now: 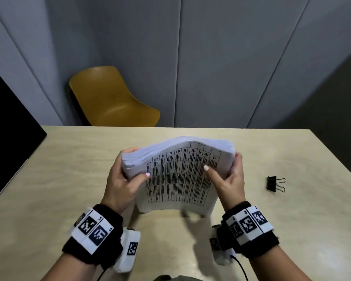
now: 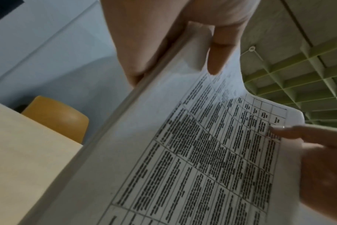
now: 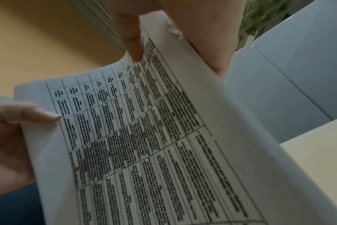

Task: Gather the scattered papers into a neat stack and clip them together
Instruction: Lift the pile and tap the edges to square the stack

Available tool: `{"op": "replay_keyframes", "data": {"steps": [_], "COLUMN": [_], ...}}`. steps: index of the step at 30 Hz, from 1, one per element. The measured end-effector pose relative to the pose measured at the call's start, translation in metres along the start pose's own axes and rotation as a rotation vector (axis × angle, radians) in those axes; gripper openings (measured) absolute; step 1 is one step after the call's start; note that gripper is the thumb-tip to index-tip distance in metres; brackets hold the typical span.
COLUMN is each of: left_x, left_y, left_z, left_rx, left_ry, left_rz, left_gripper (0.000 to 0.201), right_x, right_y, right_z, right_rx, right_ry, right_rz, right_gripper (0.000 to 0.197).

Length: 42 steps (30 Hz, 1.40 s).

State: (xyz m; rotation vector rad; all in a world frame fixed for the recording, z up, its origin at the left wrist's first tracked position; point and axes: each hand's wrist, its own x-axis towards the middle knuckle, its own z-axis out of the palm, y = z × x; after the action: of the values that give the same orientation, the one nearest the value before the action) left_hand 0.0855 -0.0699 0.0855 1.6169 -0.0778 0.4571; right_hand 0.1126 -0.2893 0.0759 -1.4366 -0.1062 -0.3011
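Observation:
A thick stack of white papers [image 1: 176, 175], its front sheet printed with a table, stands on edge on the beige table [image 1: 69, 169]. Its top bows towards me and its lower edge is blurred at the tabletop. My left hand [image 1: 130, 169] grips the stack's left side, thumb on the front sheet and fingers behind. My right hand [image 1: 229, 171] grips the right side the same way. The wrist views show the stack [image 2: 183, 152] [image 3: 144, 137] clamped between thumb and fingers of the left hand [image 2: 173, 73] and the right hand [image 3: 178, 65]. A black binder clip [image 1: 275, 183] lies on the table to the right, untouched.
A mustard-yellow chair [image 1: 109, 98] stands beyond the table's far edge, against grey wall panels. A black flat object [image 1: 8, 128] overlaps the table's left corner. Bare tabletop lies left of the stack and between the stack and the clip.

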Motion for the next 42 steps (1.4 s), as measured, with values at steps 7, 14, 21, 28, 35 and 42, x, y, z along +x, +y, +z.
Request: {"op": "replay_keyframes", "data": {"steps": [7,14,21,28,35,42], "left_x": [-0.001,-0.003,0.001,-0.008,-0.007,-0.017], "left_y": [0.009,0.017,0.022,-0.008,-0.02,-0.039], "left_z": [0.006,0.002,-0.001,-0.003,-0.003,-0.007], "left_rx": [0.555,0.619,0.447,0.061,0.119,0.092], "left_ry": [0.215,0.112,0.118,-0.098,-0.042,-0.081], "left_rz": [0.467,0.377,0.298,-0.215,-0.109,-0.113], "left_gripper": [0.06,0.048,0.055,0.039,0.05,0.034], "right_x": [0.001,0.002,0.002,0.001,-0.002,-0.009], "right_y": [-0.019,-0.024,-0.029,0.011,0.02,0.037], "right_z": [0.006,0.003,0.0,-0.009,-0.004,-0.011], "right_rx": [-0.503,-0.531,-0.358,-0.164,-0.096,-0.173], "right_ry": [0.038,-0.038,-0.067,-0.161,-0.094,-0.129], "right_rz": [-0.511,-0.428,-0.412,0.104,0.041,0.122], "right_gripper": [0.054,0.043,0.054,0.026,0.022,0.018]}}
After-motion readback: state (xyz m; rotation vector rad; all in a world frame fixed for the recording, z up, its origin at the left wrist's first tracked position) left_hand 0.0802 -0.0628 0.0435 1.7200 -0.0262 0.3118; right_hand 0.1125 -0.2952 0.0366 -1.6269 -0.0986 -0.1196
